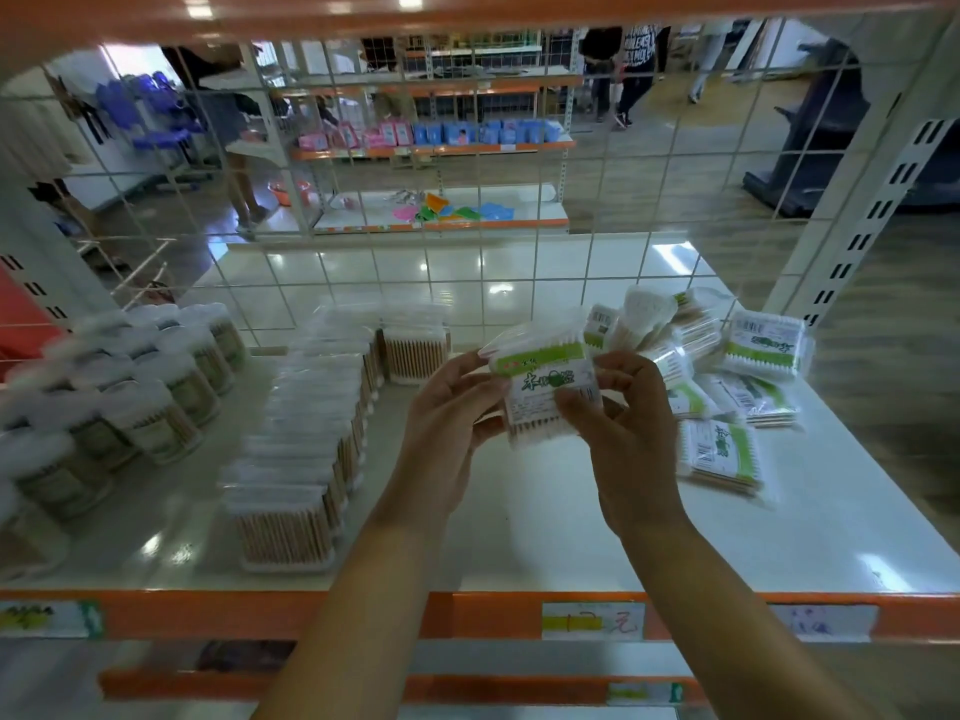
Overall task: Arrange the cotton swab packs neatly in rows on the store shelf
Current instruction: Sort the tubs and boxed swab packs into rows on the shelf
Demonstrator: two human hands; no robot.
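Right now we hold one cotton swab pack [545,387] up above the white shelf [519,537], roughly over its middle. Our left hand [447,402] grips the pack's left edge with curled fingers, and our right hand [618,407] pinches its right side, thumb across the green-and-white label. The pack is tilted a little, its label facing us.

To the right, a loose heap of packs [696,356] lies on the shelf in no order, some flat and some overlapping, and one flat pack [719,454] lies nearest us, just beside our right wrist. To the left of our hands stands a neat row of boxed swabs [306,444], running from the front edge back toward the wire grid [467,163]. Further left we see round tubs of swabs [130,392] set close together. An orange front rail [260,615] carries a price tag [592,621].
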